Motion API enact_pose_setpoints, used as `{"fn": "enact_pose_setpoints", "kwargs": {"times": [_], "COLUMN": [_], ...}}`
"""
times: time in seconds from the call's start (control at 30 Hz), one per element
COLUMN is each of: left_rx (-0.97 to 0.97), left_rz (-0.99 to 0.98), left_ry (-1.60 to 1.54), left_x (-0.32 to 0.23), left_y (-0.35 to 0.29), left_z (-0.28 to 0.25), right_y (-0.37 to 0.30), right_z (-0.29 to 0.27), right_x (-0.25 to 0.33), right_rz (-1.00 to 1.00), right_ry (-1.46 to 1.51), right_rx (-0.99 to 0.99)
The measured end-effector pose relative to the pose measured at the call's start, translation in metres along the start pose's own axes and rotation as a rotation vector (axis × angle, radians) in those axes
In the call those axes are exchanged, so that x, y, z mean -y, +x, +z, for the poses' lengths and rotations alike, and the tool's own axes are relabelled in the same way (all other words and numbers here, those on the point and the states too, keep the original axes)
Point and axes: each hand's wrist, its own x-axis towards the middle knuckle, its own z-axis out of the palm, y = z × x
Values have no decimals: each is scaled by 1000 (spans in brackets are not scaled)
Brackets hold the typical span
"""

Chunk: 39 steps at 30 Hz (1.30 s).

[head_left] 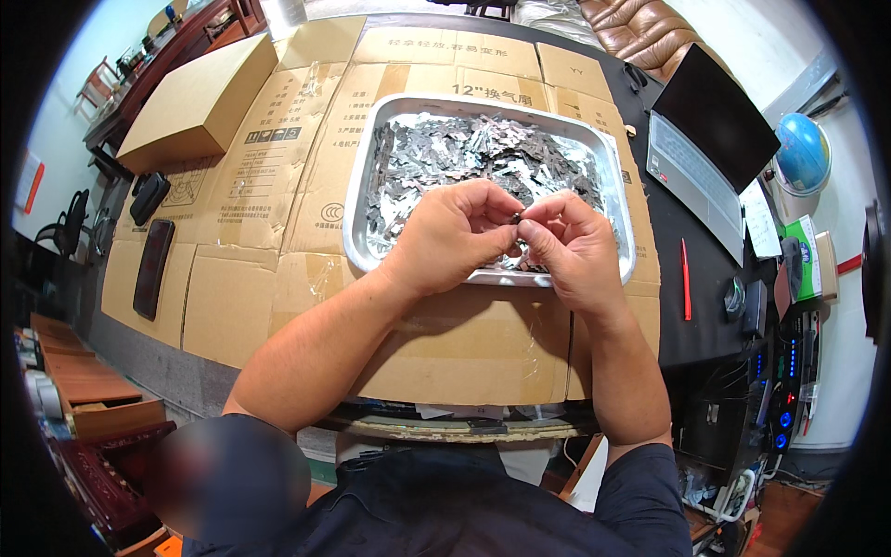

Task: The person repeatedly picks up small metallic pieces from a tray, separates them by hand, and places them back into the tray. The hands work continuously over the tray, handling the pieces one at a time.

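1. The small dark piece (518, 219) sits between the fingertips of both hands, above the near part of the metal tray (356, 200); it is too small to make out its shape or which way its long axis runs.
2. The left hand (450, 232) comes in from the piece's left, thumb and forefinger pinched nearly together on it, the other fingers curled in.
3. The right hand (583, 255) meets it from the right, thumb and forefinger likewise closed to a narrow pinch; neither hand is nearer, since both appear to touch the piece.
4. The heap of thin dark and silvery strips (492, 148) lies in the tray, below the fingertips and beyond them, away from the person; its strips point every way, with no shared axis.
5. The tray's long side runs left to right across the person's front, and both wrists cross its near edge.
6. Beneath the tray, flattened cardboard (464, 343) covers much of the black tabletop (682, 218); a red pen (686, 278) lies right of the right forearm.
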Motion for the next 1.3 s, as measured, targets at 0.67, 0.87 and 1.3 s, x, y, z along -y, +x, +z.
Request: {"fn": "enact_pose_setpoints", "kwargs": {"times": [0.67,0.87,1.3], "left_rx": [86,-14,-52], "left_rz": [-87,-98,-104], "left_ry": [-130,-183,-186], "left_x": [1,1,0], "left_y": [2,1,1], "left_z": [-4,2,4], "right_y": [1,1,1], "right_z": [1,0,0], "right_x": [4,6,0], "right_rz": [18,21,-46], "right_ry": [-53,53,48], "right_rx": [-87,-114,-171]}}
